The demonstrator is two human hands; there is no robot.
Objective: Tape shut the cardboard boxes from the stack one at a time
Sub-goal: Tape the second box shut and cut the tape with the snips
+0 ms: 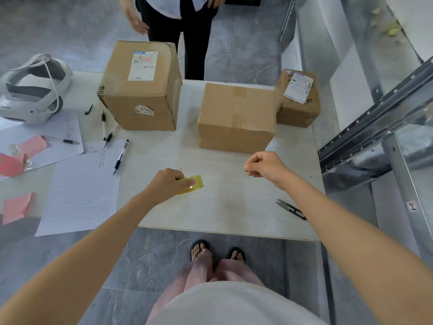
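Left hand (167, 181) grips a tape roll (197, 182); at its three o'clock, right hand (266, 167) fingers (251, 165) curl closed, perhaps pinching tape.

grey marble floor (58, 31) under a pale table (234, 207), metal shelving (375, 127) beside it.

Pale tabletop (234, 207) carrying three cardboard boxes, tape and paperwork.
Toward the far edge stand a tall box (140, 90), a lower box (236, 118) to its right, and a small labelled box (298, 99) at the far right corner, just beside the lower one. A tape roll (193, 185) sits midway, nearer the near edge, and thread snips (291, 209) lie by the near right corner. On the left lie a lined sheet (82, 186) overhanging the near edge, several pens (120, 157), pink notes (16, 207), and a white headset (32, 90) at the far left.
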